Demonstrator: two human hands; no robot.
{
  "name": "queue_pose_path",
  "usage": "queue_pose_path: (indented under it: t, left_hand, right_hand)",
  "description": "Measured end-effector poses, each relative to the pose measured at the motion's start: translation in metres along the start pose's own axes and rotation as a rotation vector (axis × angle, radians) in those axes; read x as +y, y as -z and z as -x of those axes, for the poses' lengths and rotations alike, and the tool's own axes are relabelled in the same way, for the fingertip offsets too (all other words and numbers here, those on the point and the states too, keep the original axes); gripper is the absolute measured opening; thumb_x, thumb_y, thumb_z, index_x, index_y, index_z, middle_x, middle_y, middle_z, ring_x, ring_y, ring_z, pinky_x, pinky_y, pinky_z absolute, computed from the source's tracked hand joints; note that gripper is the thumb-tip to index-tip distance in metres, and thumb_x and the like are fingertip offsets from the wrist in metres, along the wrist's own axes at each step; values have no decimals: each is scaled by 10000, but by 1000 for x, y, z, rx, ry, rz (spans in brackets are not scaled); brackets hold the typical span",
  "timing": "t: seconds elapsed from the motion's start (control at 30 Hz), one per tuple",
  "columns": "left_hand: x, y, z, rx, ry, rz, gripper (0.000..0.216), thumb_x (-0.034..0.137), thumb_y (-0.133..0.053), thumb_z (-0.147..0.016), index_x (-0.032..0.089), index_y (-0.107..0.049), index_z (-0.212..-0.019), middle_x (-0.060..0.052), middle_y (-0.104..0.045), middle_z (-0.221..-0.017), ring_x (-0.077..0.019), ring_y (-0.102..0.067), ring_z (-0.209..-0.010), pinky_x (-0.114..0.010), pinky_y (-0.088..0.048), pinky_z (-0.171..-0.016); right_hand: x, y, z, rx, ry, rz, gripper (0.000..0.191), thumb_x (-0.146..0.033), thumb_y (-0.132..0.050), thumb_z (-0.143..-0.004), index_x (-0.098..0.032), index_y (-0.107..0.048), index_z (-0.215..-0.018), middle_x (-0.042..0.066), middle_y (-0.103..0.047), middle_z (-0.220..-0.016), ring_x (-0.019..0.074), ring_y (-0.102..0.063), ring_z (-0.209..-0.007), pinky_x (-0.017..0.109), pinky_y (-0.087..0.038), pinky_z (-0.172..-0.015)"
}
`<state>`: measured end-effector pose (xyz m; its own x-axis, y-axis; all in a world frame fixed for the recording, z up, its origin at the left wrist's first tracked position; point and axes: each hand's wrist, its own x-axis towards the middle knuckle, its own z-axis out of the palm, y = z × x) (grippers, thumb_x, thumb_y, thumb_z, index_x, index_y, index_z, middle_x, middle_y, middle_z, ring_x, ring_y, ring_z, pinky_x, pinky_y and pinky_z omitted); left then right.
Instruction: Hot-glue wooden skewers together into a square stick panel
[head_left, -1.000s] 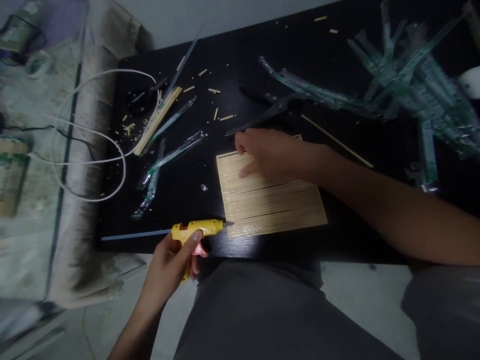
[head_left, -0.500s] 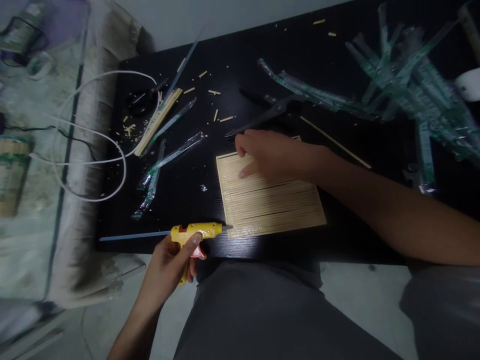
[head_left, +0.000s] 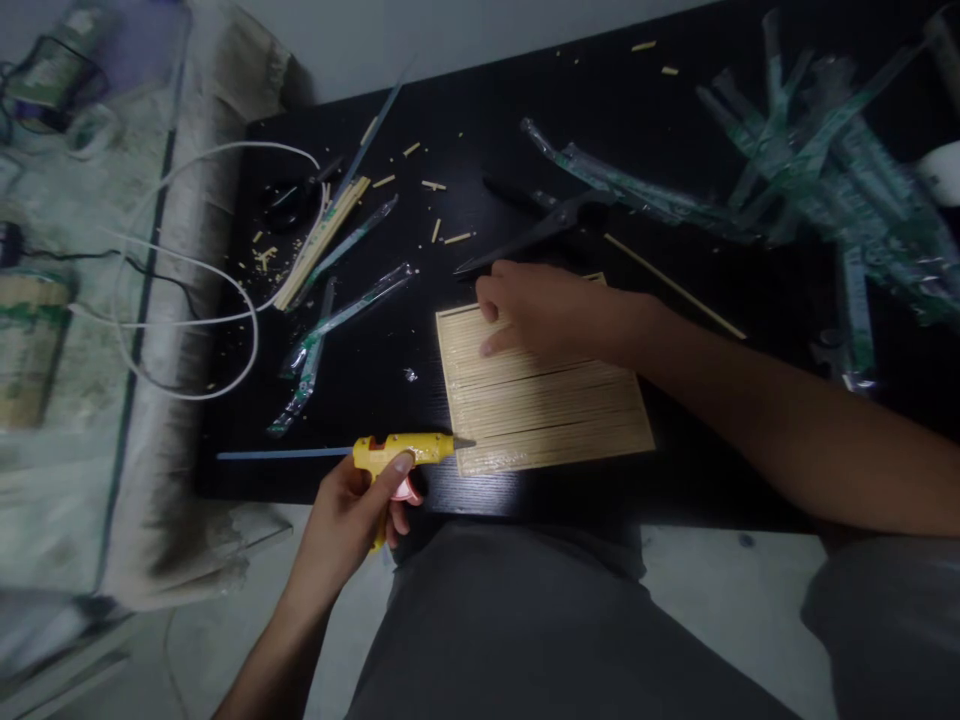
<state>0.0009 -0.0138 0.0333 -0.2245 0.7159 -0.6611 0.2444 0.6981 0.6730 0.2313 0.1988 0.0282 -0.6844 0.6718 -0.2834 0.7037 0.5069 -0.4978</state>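
Note:
In my left hand (head_left: 352, 515) is a yellow hot glue gun (head_left: 409, 450) with a reddish trigger. A long bluish glue stick (head_left: 285, 454) sticks out of its back end. Its metal nozzle is over the left edge of a flat rectangular panel of thin bamboo sticks (head_left: 547, 415), near the lower left corner; I cannot tell whether it touches. Shiny clear glue shows along that edge. My right hand (head_left: 536, 310) rests on the upper part of the panel, thumb and forefinger apart, and hides some of the sticks.
Beyond the panel lie black-handled scissors (head_left: 525, 235) and a single stick (head_left: 675, 287). Green-printed plastic wrappers (head_left: 847, 180) pile up at the right. A stick bundle (head_left: 322, 243), another black-handled tool (head_left: 285, 203) and a looping white cord (head_left: 255, 340) occupy the left.
My left hand has moved the glue gun slightly right and away from me, so its nozzle is further over the panel's left edge. My right hand stays on the panel.

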Motion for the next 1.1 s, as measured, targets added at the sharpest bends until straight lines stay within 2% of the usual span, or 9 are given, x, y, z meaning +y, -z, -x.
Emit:
queue_pose_path:
  t: [0.47, 0.7, 1.1]
  left_hand:
    - [17, 1, -21, 28, -50, 54, 436, 527, -709, -907, 151, -683, -686, -15, -626, -475, -108, -548, -351, -194, -417, -373]
    - [18, 4, -34, 41, -110, 51, 450, 529, -682, -937, 143, -697, -706, -17, -630, -481, -101, -540, -351, -185, -412, -382]
    - [12, 7, -25, 41, -81, 15, 461, 542, -685, -925, 146, -708, -690, -22, -611, -448, -111, -547, -355, -180, -412, -381]
  right_hand:
    - [-1, 2, 1, -18, 9, 19, 288, -374, -820, -878, -179, -655, -1011, 74, -622, -1113, 206, -596, -904, 309, -371, -739]
    - [1, 0, 0, -13, 7, 9, 303, -382, -823, -871, -180, -674, -1040, 73, -624, -1133, 208, -596, -929, 313, -372, -758]
    - [0, 1, 1, -16, -10, -10, 292, -371, -827, -870, -174, -656, -1000, 59, -615, -1098, 191, -578, -916, 296, -353, -756]
